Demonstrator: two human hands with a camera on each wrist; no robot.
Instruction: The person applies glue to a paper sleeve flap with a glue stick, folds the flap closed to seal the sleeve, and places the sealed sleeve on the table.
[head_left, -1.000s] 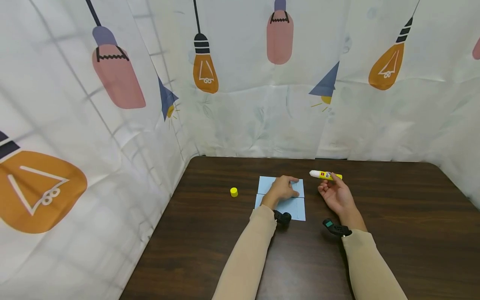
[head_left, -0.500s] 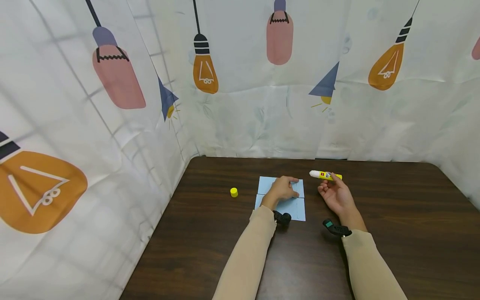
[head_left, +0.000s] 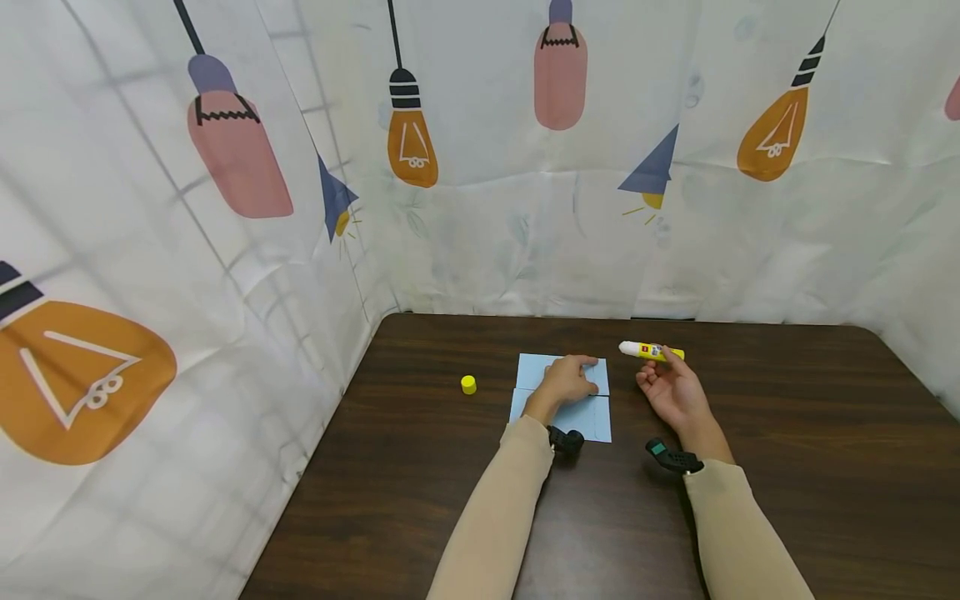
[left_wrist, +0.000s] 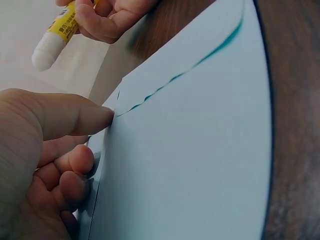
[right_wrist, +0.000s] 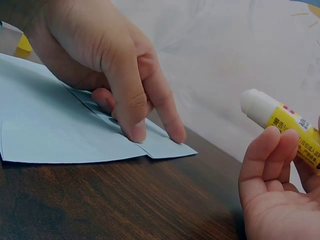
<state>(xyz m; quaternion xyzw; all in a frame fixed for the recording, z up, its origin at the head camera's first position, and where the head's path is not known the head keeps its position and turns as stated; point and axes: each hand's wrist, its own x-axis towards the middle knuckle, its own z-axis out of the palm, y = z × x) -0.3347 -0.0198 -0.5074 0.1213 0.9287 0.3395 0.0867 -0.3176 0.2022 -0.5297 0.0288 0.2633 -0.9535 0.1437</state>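
Light blue paper (head_left: pixel 596 418) lies on the table, with a dark seam running across it; whether it is one folded piece or two is unclear. My left hand (head_left: pixel 564 382) presses on it from above. In the right wrist view, the left thumb (right_wrist: pixel 131 112) touches down by the seam and the index finger (right_wrist: pixel 167 112) beyond it, the two apart. A curved teal line (left_wrist: pixel 172 79) shows on the paper in the left wrist view. Off its right side, my right hand (head_left: pixel 675 398) holds an uncapped glue stick (head_left: pixel 645 350), white end pointing left.
A yellow cap (head_left: pixel 468 385) stands on the dark wood table (head_left: pixel 390 467), left of the paper. Behind and to the left hangs a white curtain (head_left: pixel 480 242) printed with lamps, close to the table's edges.
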